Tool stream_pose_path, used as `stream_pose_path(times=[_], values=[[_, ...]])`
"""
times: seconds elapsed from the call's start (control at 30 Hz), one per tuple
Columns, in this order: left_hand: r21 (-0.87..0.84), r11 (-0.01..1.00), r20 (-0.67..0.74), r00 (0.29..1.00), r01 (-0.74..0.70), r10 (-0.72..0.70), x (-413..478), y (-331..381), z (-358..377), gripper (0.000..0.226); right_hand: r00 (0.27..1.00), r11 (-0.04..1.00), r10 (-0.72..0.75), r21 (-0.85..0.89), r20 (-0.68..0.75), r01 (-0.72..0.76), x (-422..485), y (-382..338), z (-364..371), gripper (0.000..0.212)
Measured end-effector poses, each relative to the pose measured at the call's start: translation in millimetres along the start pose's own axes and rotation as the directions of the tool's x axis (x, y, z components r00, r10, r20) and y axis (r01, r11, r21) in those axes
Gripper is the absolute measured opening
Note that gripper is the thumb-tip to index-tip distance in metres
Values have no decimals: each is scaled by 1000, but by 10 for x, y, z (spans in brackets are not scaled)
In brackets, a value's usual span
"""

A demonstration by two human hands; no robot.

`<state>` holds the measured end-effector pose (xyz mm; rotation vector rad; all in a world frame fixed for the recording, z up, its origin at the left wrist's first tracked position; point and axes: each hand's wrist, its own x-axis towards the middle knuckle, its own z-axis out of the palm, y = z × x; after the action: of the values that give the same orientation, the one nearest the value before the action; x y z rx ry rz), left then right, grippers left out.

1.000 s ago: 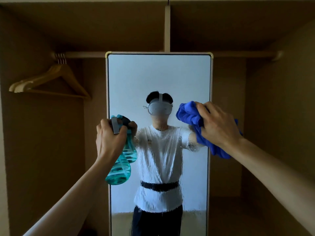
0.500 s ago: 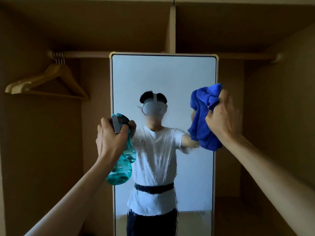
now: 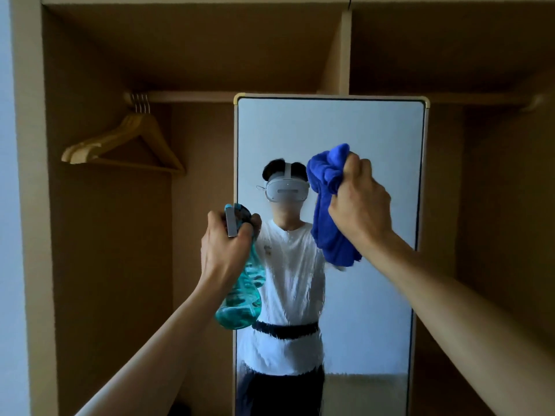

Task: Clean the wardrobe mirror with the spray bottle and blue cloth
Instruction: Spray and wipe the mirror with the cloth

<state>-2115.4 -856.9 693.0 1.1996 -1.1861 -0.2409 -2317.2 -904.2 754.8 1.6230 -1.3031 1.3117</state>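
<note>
A tall mirror [image 3: 375, 139] with a pale frame stands upright inside the open wooden wardrobe. Its glass shows wet streaks across the middle and a reflected person. My left hand [image 3: 223, 250] grips the head of a teal spray bottle [image 3: 240, 307] at the mirror's left edge, the bottle hanging down and tilted. My right hand [image 3: 360, 208] holds a bunched blue cloth [image 3: 326, 205] against the glass at mid height, left of the mirror's centre line. The lower part of the cloth hangs below my fist.
A wooden rail [image 3: 192, 97] runs across the wardrobe behind the mirror top. Several wooden hangers [image 3: 120, 145] hang from it at the left. A vertical divider [image 3: 341, 52] splits the upper shelf. Wardrobe side walls close in on both sides.
My right hand has carried the cloth from the mirror's right edge leftward onto the glass. The view has shifted, so the mirror sits further right. The left hand still holds the bottle.
</note>
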Motion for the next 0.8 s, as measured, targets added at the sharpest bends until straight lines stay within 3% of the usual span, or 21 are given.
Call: stream_pose_path(times=[0.13, 0.3, 0.43, 0.6, 0.8], values=[[-29, 1000, 14, 1000, -2, 3, 26, -54, -47, 39, 1000, 999, -20, 27, 3, 20, 3, -436, 97, 44], [-77, 996, 27, 999, 44, -42, 119, -155, -87, 16, 996, 993, -88, 77, -7, 88, -28, -967, 289, 42], [-139, 987, 20, 996, 84, -83, 171, -150, -129, 20, 993, 987, -100, 119, -61, 106, -85, -1337, 387, 33], [-137, 988, 30, 997, 74, -71, 176, -145, -120, 25, 996, 988, -81, 125, -38, 86, -108, -1338, 409, 43], [-98, 995, 12, 1000, 18, -17, 134, -159, -65, 33, 994, 989, -107, 99, -28, 109, -82, -1083, 351, 35]])
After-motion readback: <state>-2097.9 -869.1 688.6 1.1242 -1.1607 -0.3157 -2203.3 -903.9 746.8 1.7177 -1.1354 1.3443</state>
